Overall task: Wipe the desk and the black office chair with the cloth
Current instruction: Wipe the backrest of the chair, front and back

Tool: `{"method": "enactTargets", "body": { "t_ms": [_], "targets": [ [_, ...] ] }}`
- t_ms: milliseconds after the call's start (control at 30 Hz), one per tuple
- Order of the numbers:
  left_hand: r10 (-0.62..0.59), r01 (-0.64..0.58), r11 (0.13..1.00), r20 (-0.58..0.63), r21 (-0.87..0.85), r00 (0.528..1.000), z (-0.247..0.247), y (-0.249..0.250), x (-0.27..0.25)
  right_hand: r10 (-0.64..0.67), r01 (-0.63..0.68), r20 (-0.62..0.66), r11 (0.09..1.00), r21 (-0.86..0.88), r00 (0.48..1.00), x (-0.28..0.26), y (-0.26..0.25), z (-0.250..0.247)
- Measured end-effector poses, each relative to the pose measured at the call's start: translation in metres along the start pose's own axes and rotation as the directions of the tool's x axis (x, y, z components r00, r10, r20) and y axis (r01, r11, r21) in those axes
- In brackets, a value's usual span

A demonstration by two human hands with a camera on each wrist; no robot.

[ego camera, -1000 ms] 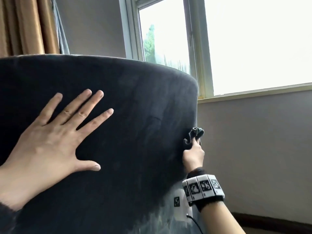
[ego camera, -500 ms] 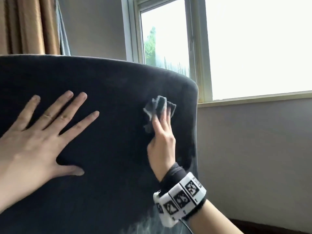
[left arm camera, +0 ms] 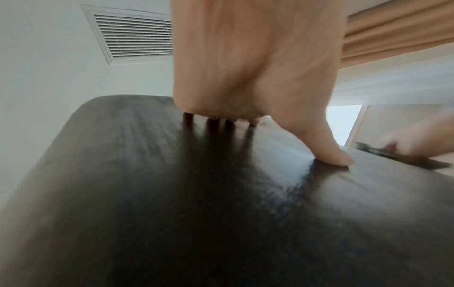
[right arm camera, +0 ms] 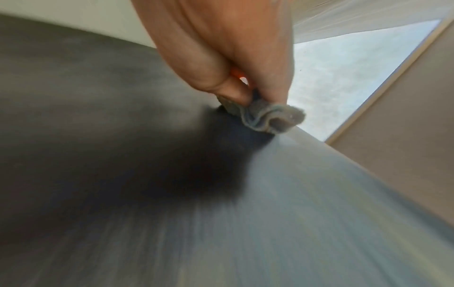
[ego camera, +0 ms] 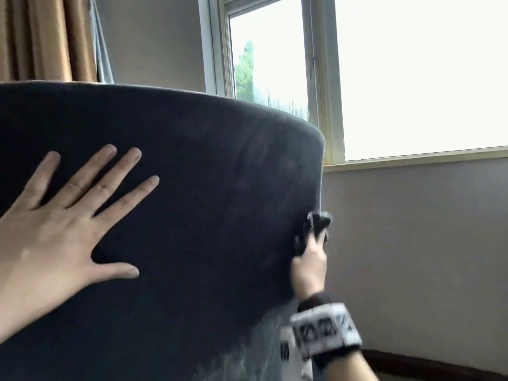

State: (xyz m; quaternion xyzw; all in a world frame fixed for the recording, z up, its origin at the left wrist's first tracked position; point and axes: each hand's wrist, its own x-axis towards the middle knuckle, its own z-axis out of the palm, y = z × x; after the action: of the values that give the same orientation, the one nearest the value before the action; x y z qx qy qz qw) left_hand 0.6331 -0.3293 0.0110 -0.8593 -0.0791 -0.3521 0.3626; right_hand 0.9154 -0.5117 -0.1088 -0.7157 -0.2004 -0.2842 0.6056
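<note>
The black office chair's backrest [ego camera: 206, 215] fills the left and middle of the head view. My left hand [ego camera: 68, 221] lies flat on it with fingers spread, pressing the fabric [left arm camera: 172, 194]. My right hand [ego camera: 309, 259] grips a crumpled grey cloth [ego camera: 316, 224] and holds it against the backrest's right edge, about halfway down. In the right wrist view the thumb and fingers pinch the cloth [right arm camera: 267, 116] on the dark backrest [right arm camera: 98, 136]. From the left wrist, the right hand [left arm camera: 417, 143] is a blur at the far edge. The desk is out of view.
A grey wall [ego camera: 412, 243] stands just right of the chair, under a bright window [ego camera: 412, 78] with a sill. Tan curtains [ego camera: 46, 37] hang behind the chair at the upper left. A ceiling vent [left arm camera: 132, 36] shows in the left wrist view.
My right hand swept the cloth from the backrest's right edge up to its upper middle, then back down to the right edge. The left hand stayed flat on the backrest, shifting slightly.
</note>
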Motion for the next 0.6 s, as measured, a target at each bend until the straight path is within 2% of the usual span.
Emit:
{"method": "enactTargets", "body": {
  "t_ms": [33,100,133,167,233,300,367,400,500,567,600],
  "targets": [
    [0.002,-0.002,1.000,-0.006,0.007,1.000,-0.001,0.003,0.001,0.097,-0.097,0.041,0.995,-0.001,0.994,-0.027,0.020,0.004],
    [0.014,-0.014,1.000,-0.001,0.018,1.000,-0.002,0.007,0.003,0.326,-0.324,0.157,0.945,-0.039,0.932,-0.066,0.049,0.006],
    [0.017,-0.017,1.000,0.004,0.018,1.000,-0.002,0.009,0.003,0.372,-0.367,0.195,0.928,-0.063,0.907,-0.070,0.054,0.005],
    [0.015,-0.015,1.000,0.007,0.016,1.000,-0.001,0.010,0.002,0.351,-0.345,0.215,0.936,-0.067,0.911,-0.063,0.050,0.005],
    [0.000,0.000,1.000,0.013,0.011,1.000,0.004,0.013,0.001,0.176,-0.177,0.186,0.984,-0.008,0.967,-0.027,0.028,0.005],
    [-0.013,0.013,1.000,0.041,0.015,0.999,0.006,0.013,0.002,0.067,-0.073,0.159,0.997,0.028,0.985,0.009,0.003,0.007],
    [-0.003,0.002,1.000,0.050,0.015,0.999,0.009,0.011,0.001,0.112,-0.112,0.139,0.994,-0.004,0.984,0.009,0.010,0.011],
    [-0.009,0.008,1.000,0.050,0.009,0.999,0.010,0.011,-0.001,0.160,-0.159,0.141,0.987,-0.024,0.977,-0.003,0.030,0.014],
    [-0.002,0.001,1.000,0.017,0.005,1.000,0.011,0.015,-0.004,0.400,-0.385,0.211,0.916,-0.109,0.892,-0.078,0.097,0.017],
    [-0.013,0.013,1.000,0.035,-0.008,0.999,0.007,0.018,-0.001,0.438,-0.401,0.252,0.897,-0.188,0.863,-0.105,0.117,0.016],
    [-0.015,0.016,1.000,0.036,-0.006,0.999,0.007,0.019,0.000,0.425,-0.385,0.259,0.903,-0.192,0.867,-0.101,0.115,0.016]
  ]
}}
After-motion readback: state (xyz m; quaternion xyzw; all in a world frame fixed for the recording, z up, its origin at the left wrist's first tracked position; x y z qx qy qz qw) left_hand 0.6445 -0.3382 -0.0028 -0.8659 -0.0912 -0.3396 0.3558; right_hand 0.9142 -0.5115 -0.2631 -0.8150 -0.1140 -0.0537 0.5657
